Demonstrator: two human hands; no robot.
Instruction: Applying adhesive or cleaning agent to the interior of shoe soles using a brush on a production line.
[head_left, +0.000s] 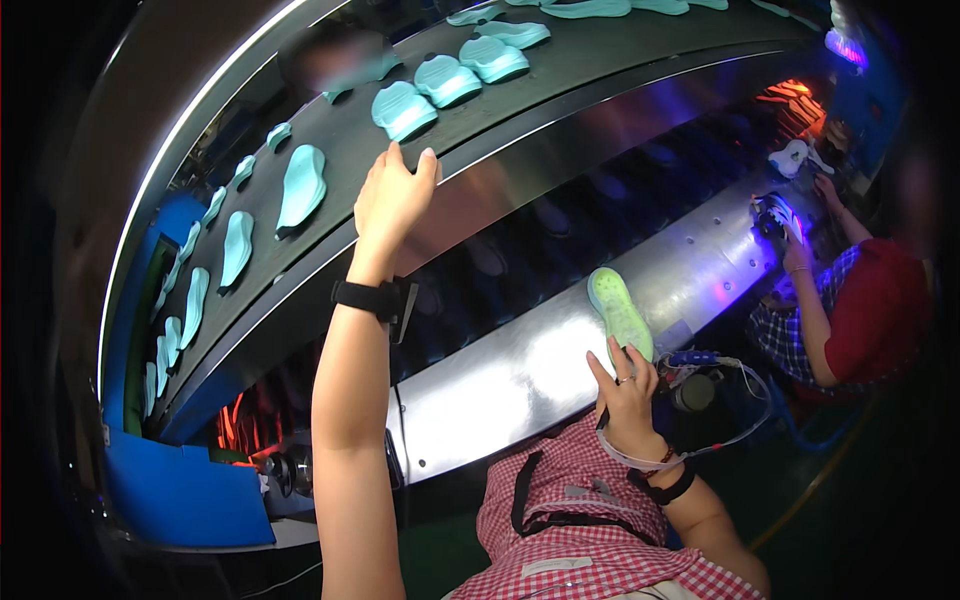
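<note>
My left hand (395, 203) reaches over the near edge of the conveyor belt, its fingers apart and nothing visible in it. Just beyond its fingertips lies a turquoise shoe sole (403, 112), with a small gap between them. On the metal ledge below, my right hand (630, 400) has its fingers spread at the near end of a pale yellow-green shoe sole (622, 308). The fingertips overlap that sole's end and seem to touch it. A ring, and a cable running from a wrist strap, show on this hand.
More turquoise soles (302, 188) lie along the dark conveyor belt (345, 190). In front runs a shiny metal ledge (500, 365), with shoe shapes in the dark gap behind it. A co-worker in red (880, 315) handles a shoe at right. Cables and a small jar (695, 393) sit beside my right hand.
</note>
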